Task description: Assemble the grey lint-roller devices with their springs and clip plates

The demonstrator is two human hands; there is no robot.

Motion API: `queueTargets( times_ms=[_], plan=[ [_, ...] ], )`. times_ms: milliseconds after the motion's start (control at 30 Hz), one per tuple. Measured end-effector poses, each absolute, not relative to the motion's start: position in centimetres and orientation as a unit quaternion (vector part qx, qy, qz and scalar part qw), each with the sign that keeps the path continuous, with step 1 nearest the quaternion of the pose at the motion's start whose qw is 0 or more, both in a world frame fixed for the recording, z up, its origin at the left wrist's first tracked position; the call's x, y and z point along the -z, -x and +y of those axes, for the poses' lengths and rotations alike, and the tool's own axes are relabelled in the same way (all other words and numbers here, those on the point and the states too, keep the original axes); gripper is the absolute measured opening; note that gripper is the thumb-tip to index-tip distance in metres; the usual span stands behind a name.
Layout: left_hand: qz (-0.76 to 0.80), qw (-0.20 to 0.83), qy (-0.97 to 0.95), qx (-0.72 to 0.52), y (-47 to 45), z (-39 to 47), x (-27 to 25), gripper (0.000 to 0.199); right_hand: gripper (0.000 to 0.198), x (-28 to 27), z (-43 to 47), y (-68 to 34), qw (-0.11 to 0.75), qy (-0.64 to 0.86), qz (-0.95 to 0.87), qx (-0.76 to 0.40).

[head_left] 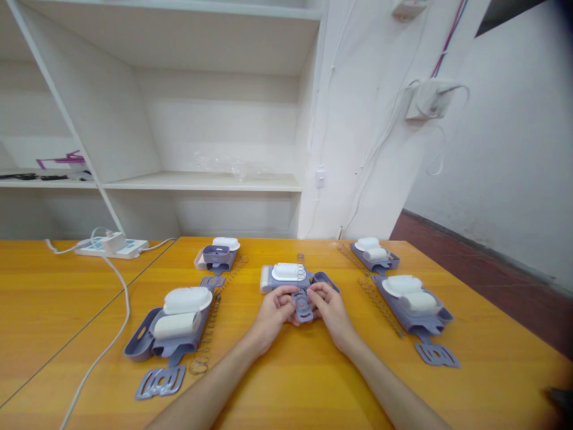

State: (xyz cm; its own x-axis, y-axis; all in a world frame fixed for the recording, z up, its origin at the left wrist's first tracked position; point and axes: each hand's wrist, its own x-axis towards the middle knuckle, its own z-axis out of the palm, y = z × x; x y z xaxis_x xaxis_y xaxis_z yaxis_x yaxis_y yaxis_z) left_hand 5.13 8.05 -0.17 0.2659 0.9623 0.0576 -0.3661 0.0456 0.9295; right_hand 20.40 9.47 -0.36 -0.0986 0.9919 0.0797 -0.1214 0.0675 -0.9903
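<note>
My left hand (274,310) and my right hand (330,309) meet at the table's middle, both closed on a small grey-purple slotted plastic plate (303,306). The left fingers grip its left side, the right fingers its upper right; some fingertips are hidden. Just beyond lies a grey-purple plastic body with a white oval brush-like piece (289,272) on top and a pale roll (265,279) at its left end. A grey-purple cup-like part (326,279) sits behind my right hand. Whether the plate joins the body cannot be seen.
Similar sets lie left (179,325) and right (414,301), with two more farther back. Slotted plates (160,382) and thin coiled wires (208,334) lie beside them. A power strip (111,246) with a white cable (126,298) is left. White shelving (201,181) stands behind.
</note>
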Motion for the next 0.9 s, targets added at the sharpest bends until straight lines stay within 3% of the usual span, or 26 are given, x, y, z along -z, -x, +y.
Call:
queueTargets(
  times_ms=[367, 900],
  plan=[
    [0.325, 0.627, -0.480, -0.521, -5.0, 8.3, 0.3, 0.049, 0.028, 0.1, 9.3, -21.5, 0.475, 0.376, -0.515, -0.606],
    [0.322, 0.607, -0.532, -0.495, -4.1, 8.8, 0.0, 0.055, 0.039, -0.2, 9.7, -21.1, 0.437, 0.400, -0.537, -0.601]
  ],
)
